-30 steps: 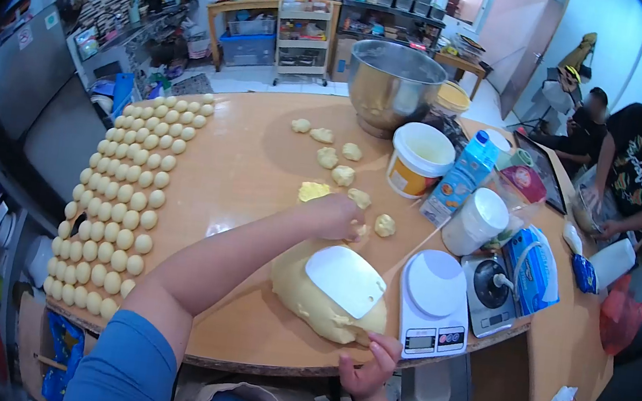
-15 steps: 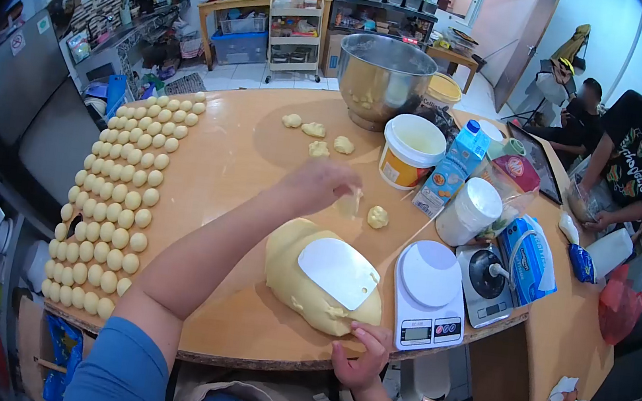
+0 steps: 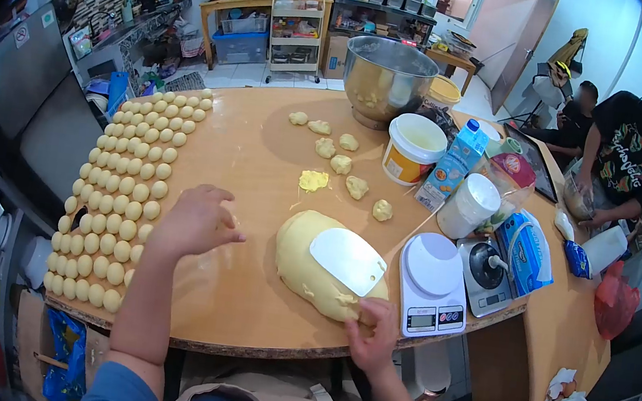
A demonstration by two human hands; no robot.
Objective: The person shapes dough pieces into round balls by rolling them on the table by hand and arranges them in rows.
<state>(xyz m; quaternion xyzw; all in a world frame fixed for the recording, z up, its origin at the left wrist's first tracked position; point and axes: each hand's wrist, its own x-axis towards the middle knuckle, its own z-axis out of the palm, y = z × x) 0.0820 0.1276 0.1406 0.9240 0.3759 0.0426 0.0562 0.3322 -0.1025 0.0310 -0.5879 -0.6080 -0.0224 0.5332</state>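
A large mound of pale yellow dough [image 3: 301,266] lies on the wooden table in front of me. A white plastic scraper [image 3: 347,260] rests flat on top of it. My right hand [image 3: 375,337] is at the mound's near right edge, fingers curled and thumb against the dough. To the left of the mound, my left hand [image 3: 198,224] hovers over the table with its fingers apart and nothing in them. Beyond the mound are several rough dough pieces [image 3: 356,188] and a flat, bright yellow patch [image 3: 313,181]. Rows of smooth dough balls [image 3: 118,204] cover the table's left side.
Right of the mound stand a white kitchen scale [image 3: 433,282] and a second scale [image 3: 486,275]. Behind them are a white tub [image 3: 471,207], a blue carton [image 3: 453,165], a bucket [image 3: 413,152] and a steel mixing bowl [image 3: 388,80]. A co-worker [image 3: 631,158] handles a bowl at right.
My left hand has moved from above the rough dough pieces back to the left, exposing more pieces and the bright yellow patch. My right hand has shifted slightly up along the mound's edge.
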